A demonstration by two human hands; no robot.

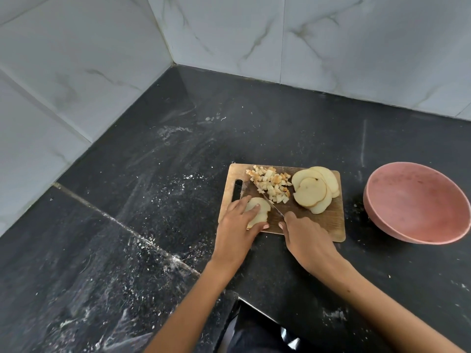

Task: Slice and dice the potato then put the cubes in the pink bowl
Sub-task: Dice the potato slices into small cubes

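Note:
A wooden cutting board (328, 222) lies on the black counter. My left hand (238, 225) presses a potato slice stack (261, 208) onto the board's near left part, fingers laid over it. My right hand (303, 231) grips a knife (274, 207) whose blade runs up-left beside that stack toward the cubes. A pile of small potato cubes (271, 184) sits at the board's far side. A fan of round potato slices (314, 191) lies on the board's right part. The pink bowl (418, 202) stands right of the board, with nothing visible inside.
The black stone counter (153, 200) is dusted with white specks and has a seam running diagonally on the left. White marble-look wall tiles (331, 47) close off the back and left. The counter's front edge lies near my body at the bottom.

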